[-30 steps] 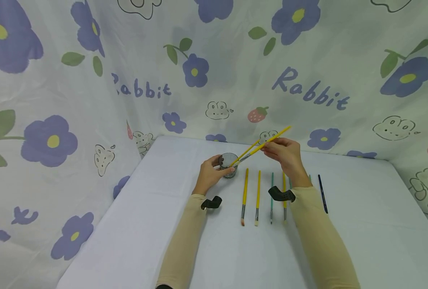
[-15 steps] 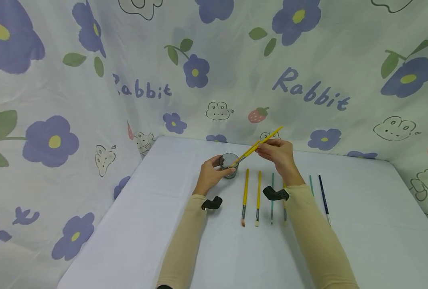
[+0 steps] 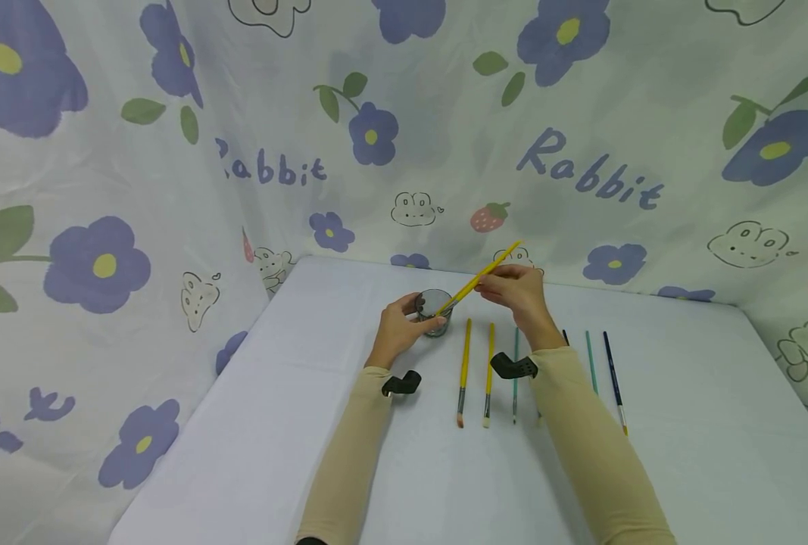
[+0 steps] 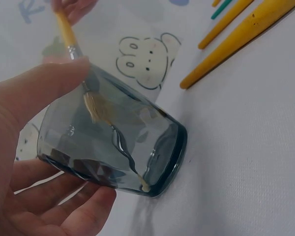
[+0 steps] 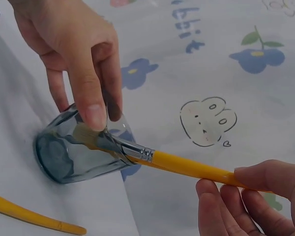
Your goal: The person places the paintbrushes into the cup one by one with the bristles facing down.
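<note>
My left hand (image 3: 400,329) grips a smoky clear glass (image 3: 427,301), thumb on one side and fingers round the other. With thumb and fingertips, my right hand (image 3: 518,294) pinches the yellow handle of a paintbrush (image 5: 187,167). That brush slants down over the rim, and its pale bristles (image 4: 94,109) show inside the glass in the left wrist view. A second, thinner paintbrush (image 4: 120,142) leans inside, its tip near the glass's base. From the head view its handle is hidden behind the held brush.
Right of the glass, several paintbrushes lie in a row on the white table (image 3: 274,393), among them a yellow brush (image 3: 465,363), a teal brush (image 3: 591,359) and a dark blue brush (image 3: 613,375). My right forearm covers some. A printed cloth (image 3: 444,136) hangs behind.
My right hand has moved left and slightly down, bringing the yellow paintbrush further into the glass. My left hand has kept its grip on the glass.
</note>
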### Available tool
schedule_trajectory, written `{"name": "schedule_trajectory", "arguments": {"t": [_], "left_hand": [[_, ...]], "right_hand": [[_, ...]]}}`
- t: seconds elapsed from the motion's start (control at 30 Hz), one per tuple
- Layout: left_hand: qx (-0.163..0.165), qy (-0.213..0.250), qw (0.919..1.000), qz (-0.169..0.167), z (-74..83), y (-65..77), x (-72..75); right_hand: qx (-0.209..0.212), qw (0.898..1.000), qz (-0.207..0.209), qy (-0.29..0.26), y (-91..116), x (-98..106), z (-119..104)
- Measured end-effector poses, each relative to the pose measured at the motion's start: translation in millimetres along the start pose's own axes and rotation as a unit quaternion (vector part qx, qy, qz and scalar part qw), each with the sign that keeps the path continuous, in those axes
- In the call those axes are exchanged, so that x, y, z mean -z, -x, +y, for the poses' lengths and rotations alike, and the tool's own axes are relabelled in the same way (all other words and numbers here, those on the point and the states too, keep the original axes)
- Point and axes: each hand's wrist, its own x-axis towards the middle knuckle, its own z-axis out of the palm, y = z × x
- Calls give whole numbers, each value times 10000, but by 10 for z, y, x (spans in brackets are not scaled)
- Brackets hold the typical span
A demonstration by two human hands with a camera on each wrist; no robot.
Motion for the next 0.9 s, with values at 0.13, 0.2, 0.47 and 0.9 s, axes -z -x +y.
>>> {"name": "schedule_trajectory", "arguments": {"t": [0.13,0.2,0.47,0.9], "left_hand": [[19,31,10000,-7,4,5,3],[22,47,10000,-10,5,8,5],[58,10,10000,16,20,19,7],[-44,-13,10000,54,-20,10,0]], "right_hand": [[-12,9999,-58,84,-1,-26,8],[-14,9999,-79,126,3,-37,12],[-36,9996,-36,268,12,-89,30],[-73,9990,30,439,60,-22,28]]}}
